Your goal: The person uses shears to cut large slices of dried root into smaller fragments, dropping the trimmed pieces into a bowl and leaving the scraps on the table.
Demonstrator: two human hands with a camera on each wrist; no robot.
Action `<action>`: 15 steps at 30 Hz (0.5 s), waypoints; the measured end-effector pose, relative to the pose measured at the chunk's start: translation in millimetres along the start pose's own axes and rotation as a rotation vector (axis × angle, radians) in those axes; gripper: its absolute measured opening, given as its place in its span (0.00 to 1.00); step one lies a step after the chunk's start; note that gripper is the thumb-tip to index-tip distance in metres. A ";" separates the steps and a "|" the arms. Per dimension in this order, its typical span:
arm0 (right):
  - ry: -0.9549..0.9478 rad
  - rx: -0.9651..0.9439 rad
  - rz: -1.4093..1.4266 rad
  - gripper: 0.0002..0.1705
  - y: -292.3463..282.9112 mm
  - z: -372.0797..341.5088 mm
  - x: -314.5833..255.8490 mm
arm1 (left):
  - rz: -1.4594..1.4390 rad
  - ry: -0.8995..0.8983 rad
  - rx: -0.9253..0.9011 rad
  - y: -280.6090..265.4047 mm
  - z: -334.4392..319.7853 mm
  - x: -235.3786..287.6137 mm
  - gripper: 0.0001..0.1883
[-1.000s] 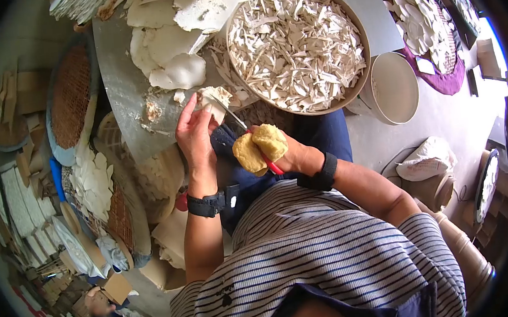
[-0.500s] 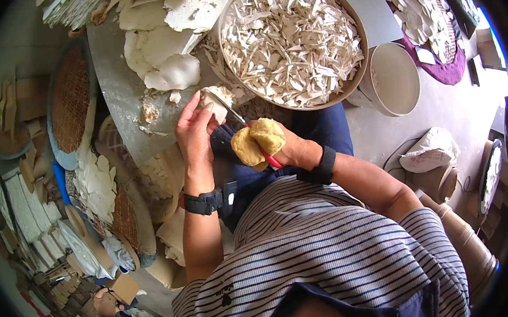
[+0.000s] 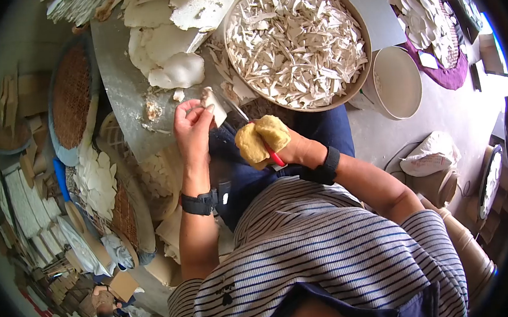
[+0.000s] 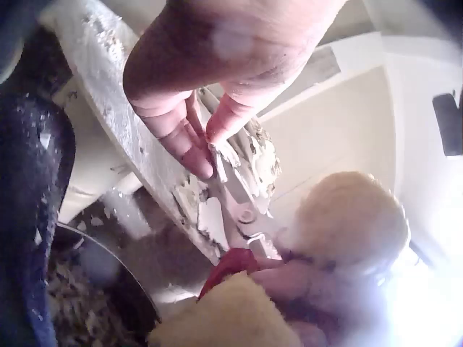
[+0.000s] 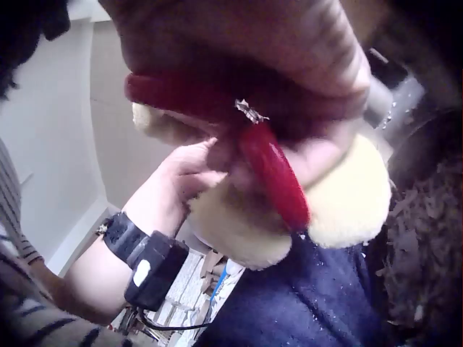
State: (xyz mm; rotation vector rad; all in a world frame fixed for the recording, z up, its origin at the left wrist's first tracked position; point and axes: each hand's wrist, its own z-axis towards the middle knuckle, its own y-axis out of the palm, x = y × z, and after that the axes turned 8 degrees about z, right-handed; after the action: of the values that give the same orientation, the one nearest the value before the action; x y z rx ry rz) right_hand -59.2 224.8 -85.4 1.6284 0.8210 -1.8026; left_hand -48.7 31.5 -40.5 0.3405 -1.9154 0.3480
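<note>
My left hand (image 3: 192, 130) pinches a thin, off-white, brittle-looking flat piece (image 3: 218, 111) between thumb and fingers, just over the front edge of the metal table. In my right hand (image 3: 297, 151) are scissors with red handles (image 5: 278, 177). Thick yellow sponge-like pads (image 3: 253, 147) surround the fingers at those handles. The metal blades (image 3: 236, 108) point up and left, close beside the piece. From the left wrist, the scissors' pivot (image 4: 247, 215) shows just below the left fingertips, with the blades overlapping the piece there.
A large round tray (image 3: 367, 62) full of white cut strips stands ahead. Large white sheets (image 3: 177, 69) lie on the metal table (image 3: 117, 97) at the left. A white bucket (image 3: 399, 83) is to the right; woven racks (image 3: 73, 94) line the left side.
The flat piece has turned in the left hand, from broad face to a narrower view. The left fingers curl in more, and the scissors have shifted slightly right of it.
</note>
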 end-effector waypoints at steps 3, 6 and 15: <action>-0.143 0.063 -0.189 0.17 -4.6 5.2 -7.5 | 0.070 0.007 -0.068 2.4 -4.9 11.0 0.13; -0.029 -0.078 -0.148 0.18 -6.5 9.7 -1.6 | 0.044 -0.013 -0.074 2.8 -3.6 13.6 0.16; -0.087 -0.026 -0.282 0.13 -0.5 4.3 -7.5 | -0.185 0.067 0.187 20.7 3.7 -13.4 0.20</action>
State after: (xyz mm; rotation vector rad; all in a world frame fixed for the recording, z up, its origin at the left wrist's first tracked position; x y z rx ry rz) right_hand -61.6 221.9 -77.6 1.4647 1.0725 -2.0287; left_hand -55.3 49.9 -55.9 0.6182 -1.7740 0.4112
